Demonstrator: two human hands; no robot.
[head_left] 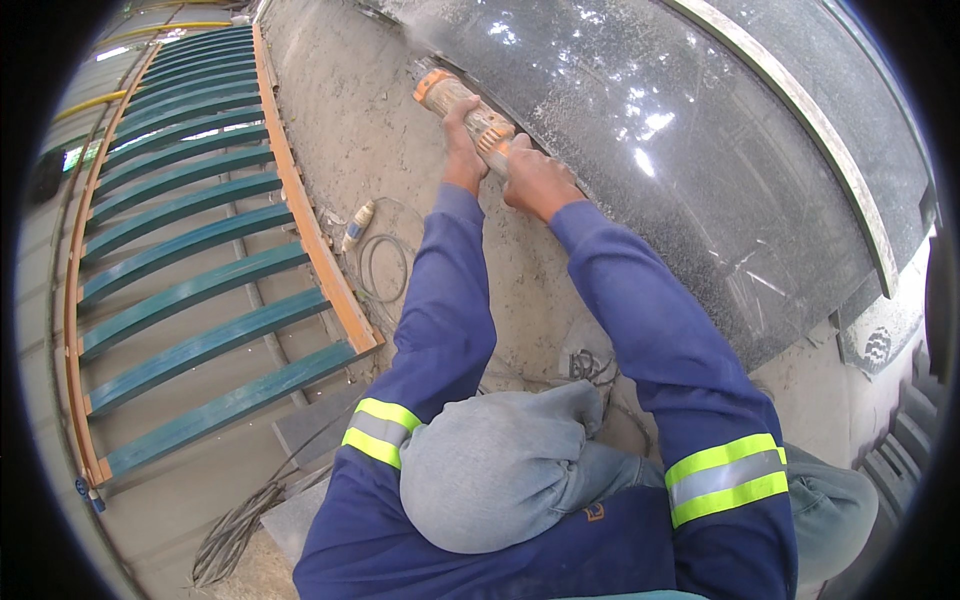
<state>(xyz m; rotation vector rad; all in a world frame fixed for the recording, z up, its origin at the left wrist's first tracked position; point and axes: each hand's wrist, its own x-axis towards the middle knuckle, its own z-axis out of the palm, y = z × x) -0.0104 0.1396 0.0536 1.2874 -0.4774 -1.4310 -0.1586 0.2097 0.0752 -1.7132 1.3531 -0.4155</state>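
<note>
Both my arms reach forward in blue sleeves with reflective bands. A dusty orange and beige angle grinder [492, 130] lies along the near edge of a large dark polished stone slab [640, 200]. My left hand [463, 150] is closed around the grinder's body toward its front. Farther back, my right hand [540, 180] is wrapped around its rear end. The grinder's head is at the slab's edge, where pale dust blurs the view. Its disc cannot be made out, nor whether it touches the stone.
A ladder-like rack [290, 200] with green slats and orange rails stands at left. A pale connector [357, 226] and looped grey cable [380, 270] lie on the dusty floor. More cable [235, 530] is bundled lower left. A pale-edged slab [815, 120] lies at right. My bent knee [490, 470] is below.
</note>
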